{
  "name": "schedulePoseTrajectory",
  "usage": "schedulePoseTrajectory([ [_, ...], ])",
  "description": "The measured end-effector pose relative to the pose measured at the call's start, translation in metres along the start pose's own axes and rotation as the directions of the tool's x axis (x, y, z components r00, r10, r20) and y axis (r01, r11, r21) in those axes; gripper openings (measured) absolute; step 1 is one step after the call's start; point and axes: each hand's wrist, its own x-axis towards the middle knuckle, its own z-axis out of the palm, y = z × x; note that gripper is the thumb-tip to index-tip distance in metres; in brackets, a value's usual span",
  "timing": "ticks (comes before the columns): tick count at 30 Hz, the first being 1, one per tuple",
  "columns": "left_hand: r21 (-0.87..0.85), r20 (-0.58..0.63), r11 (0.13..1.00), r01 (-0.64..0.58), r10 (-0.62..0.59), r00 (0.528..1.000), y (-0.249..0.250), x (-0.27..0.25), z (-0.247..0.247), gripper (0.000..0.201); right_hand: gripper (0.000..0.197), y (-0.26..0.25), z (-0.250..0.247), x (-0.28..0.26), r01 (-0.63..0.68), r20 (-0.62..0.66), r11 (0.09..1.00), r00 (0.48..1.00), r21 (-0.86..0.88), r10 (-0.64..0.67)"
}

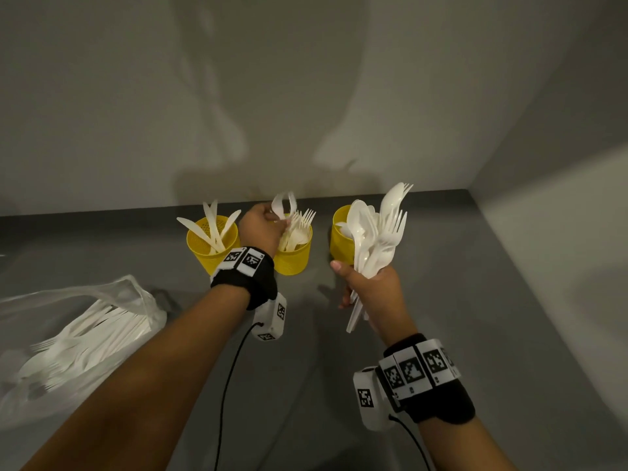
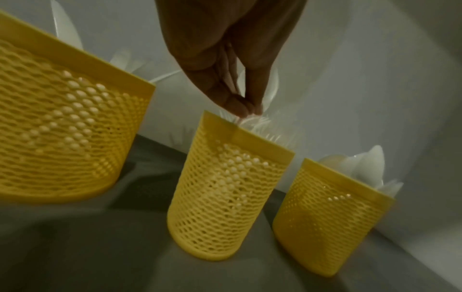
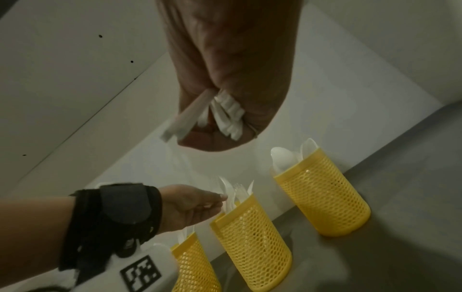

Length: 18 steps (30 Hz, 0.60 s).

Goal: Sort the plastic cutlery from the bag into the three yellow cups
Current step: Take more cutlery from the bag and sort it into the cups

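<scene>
Three yellow mesh cups stand in a row near the back wall: the left cup (image 1: 212,246) holds knives, the middle cup (image 1: 295,258) forks, the right cup (image 1: 339,241) spoons. My left hand (image 1: 277,222) pinches a blurred white piece of cutlery (image 1: 282,203) just above the middle cup (image 2: 230,187); its fingertips (image 2: 240,110) are at the rim. My right hand (image 1: 360,283) grips a bundle of spoons and forks (image 1: 384,229), heads up, in front of the right cup. In the right wrist view its fist (image 3: 217,118) is closed round the handles (image 3: 227,112).
A clear plastic bag (image 1: 129,294) with more white cutlery lies on the grey table (image 1: 475,300) at the left. The back wall is right behind the cups and a side wall (image 1: 560,232) closes the right. Wrist-camera cables hang under both forearms.
</scene>
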Motion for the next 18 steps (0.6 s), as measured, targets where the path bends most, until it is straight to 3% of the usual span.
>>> schedulePoseTrajectory([
  [2,0.042,0.042,0.999,-0.024,0.022,0.999,-0.001,-0.005,-0.004,0.051,0.036,0.000,0.000,0.000,-0.006,0.004,1.000,1.000,0.000,0.006],
  [5,0.117,0.042,0.979,-0.167,0.163,0.986,0.011,-0.023,-0.017,0.055,0.044,-0.002,-0.001,-0.002,-0.028,0.017,0.999,0.999,0.019,0.027],
  [9,-0.003,0.004,0.938,-0.347,0.347,0.938,0.033,-0.067,-0.035,0.029,0.046,-0.002,0.002,-0.004,-0.054,0.014,0.998,0.998,0.027,0.053],
  [11,-0.130,0.109,0.932,-0.338,0.352,0.930,0.048,-0.097,-0.037,0.015,0.052,-0.001,0.005,-0.005,-0.040,-0.017,0.999,0.999,0.002,0.040],
  [14,-0.191,0.281,0.937,-0.292,0.337,0.899,0.061,-0.127,-0.028,0.020,0.046,-0.003,0.015,-0.009,-0.003,-0.017,1.000,1.000,-0.023,0.002],
  [16,-0.172,0.292,0.940,-0.295,0.335,0.896,0.061,-0.132,-0.019,0.031,0.038,-0.005,0.021,-0.013,-0.026,-0.014,1.000,1.000,0.010,0.026],
  [18,-0.145,0.269,0.938,-0.314,0.343,0.900,0.060,-0.133,-0.016,0.029,0.045,-0.003,0.023,-0.017,-0.008,-0.005,0.999,1.000,-0.032,0.008],
])
